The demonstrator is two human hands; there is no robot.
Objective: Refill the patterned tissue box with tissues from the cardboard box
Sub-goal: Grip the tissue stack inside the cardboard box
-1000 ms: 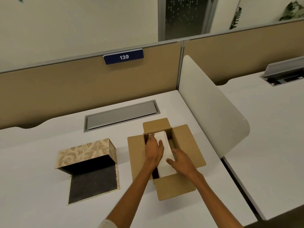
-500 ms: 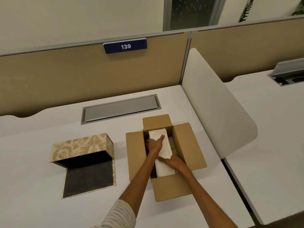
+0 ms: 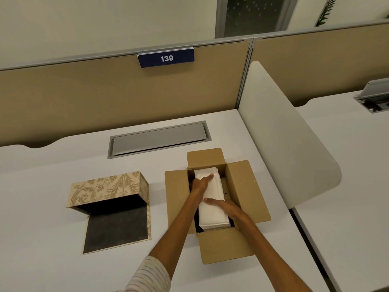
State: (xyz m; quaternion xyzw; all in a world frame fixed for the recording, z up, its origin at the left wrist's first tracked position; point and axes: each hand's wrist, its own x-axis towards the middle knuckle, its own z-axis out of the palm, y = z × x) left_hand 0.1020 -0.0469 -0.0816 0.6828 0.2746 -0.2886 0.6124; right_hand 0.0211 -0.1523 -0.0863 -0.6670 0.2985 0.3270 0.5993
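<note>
— What sort of place is this?
— An open-plan office. Tan cubicle partitions (image 3: 117,95) with grey metal rails run along the back of a white bench (image 3: 42,207).
— Anything else?
— A blue plate reading 139 (image 3: 166,58) hangs on the partition rail, like a workstation number. A grey cable-access hatch (image 3: 159,139) sits flush in the bench top, and a rounded white divider panel (image 3: 282,140) separates it from a neighbouring bench (image 3: 347,165) with its own hatch (image 3: 374,98).
</note>
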